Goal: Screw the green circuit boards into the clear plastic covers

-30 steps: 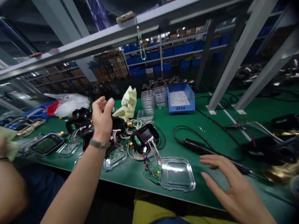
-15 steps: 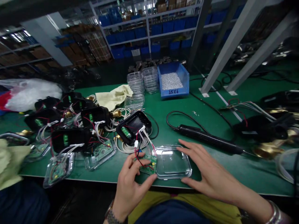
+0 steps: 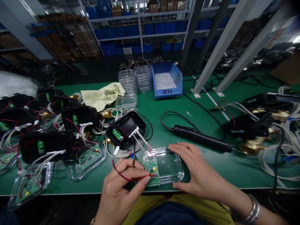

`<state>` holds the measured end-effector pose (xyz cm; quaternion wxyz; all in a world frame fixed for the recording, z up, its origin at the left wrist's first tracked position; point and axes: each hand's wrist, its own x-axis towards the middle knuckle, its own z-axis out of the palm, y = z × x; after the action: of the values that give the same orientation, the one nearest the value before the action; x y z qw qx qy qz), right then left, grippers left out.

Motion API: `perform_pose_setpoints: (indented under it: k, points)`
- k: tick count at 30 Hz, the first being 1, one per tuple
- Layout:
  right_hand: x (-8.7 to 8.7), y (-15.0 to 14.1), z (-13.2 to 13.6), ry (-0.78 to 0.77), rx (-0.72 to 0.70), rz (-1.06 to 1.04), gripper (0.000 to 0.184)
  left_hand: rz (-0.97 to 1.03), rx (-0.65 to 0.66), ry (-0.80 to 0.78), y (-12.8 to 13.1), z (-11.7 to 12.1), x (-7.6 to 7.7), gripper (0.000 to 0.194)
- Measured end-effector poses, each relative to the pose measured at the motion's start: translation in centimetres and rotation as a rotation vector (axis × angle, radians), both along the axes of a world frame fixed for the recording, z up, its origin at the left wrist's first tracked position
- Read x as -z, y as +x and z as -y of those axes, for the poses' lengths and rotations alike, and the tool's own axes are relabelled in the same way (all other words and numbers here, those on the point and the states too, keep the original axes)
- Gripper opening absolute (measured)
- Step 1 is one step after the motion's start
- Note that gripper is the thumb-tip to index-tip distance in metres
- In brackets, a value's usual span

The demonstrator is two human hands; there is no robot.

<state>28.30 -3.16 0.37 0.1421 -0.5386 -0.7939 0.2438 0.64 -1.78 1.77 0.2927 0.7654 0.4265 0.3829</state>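
Note:
My left hand (image 3: 122, 190) pinches a small green circuit board (image 3: 152, 170) at the table's front edge, its red and white wires running back to a black housing (image 3: 125, 128). The board is tipped over the left rim of a clear plastic cover (image 3: 170, 165). My right hand (image 3: 199, 173) rests on that cover's right side, thumb at its front edge and fingers spread over its far rim. An electric screwdriver (image 3: 201, 139) lies just beyond my right hand.
Several wired black housings (image 3: 47, 143) and clear covers (image 3: 86, 159) crowd the left of the green table (image 3: 234, 168). A yellow cloth (image 3: 100, 95), stacked clear covers (image 3: 128, 84) and a blue bin of screws (image 3: 165, 79) sit at the back. More units and cables lie right.
My left hand came down from the cloth to the circuit board, gripped it and tilted it onto the clear cover. My right hand settled on the cover. The view tilted down.

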Motion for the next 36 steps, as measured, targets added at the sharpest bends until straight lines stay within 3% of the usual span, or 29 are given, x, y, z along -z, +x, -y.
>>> perform_pose_setpoints:
  k: [4,11,13,17,19,22,27,30,36]
  points:
    - [0.1,-2.0,-0.3,-0.021,-0.011,-0.038,0.099,0.005,-0.050,-0.025,0.5,0.3,-0.6,0.016]
    - [-0.4,-4.0,-0.8,-0.005,-0.079,-0.080,0.107,-0.029,-0.162,-0.039,1.9,1.6,0.6,0.014]
    - [-0.9,-2.8,-1.2,0.057,-0.040,-0.081,0.105,-0.043,-0.176,-0.036,2.1,1.7,0.8,0.013]
    - [-1.4,2.3,-2.5,0.370,0.277,0.038,0.060,-0.079,-0.174,-0.024,2.2,1.6,0.6,0.012]
    - [-1.0,4.9,-3.3,0.395,0.367,0.171,0.053,-0.085,-0.166,-0.014,2.2,1.6,0.5,0.013]
    - [0.2,7.5,-4.2,0.300,0.320,0.291,0.054,-0.091,-0.161,0.002,2.3,1.6,0.7,0.014]
    - [0.5,8.4,-5.3,0.297,0.169,0.450,0.051,-0.088,-0.182,-0.007,2.6,1.5,1.0,0.011]
    - [-1.0,8.4,-5.5,0.313,0.226,0.299,0.053,-0.100,-0.175,-0.023,2.6,1.4,1.1,0.010]
    - [-5.2,6.7,-4.6,0.311,0.567,-0.408,0.042,-0.143,-0.141,0.072,2.3,1.2,1.4,0.012]
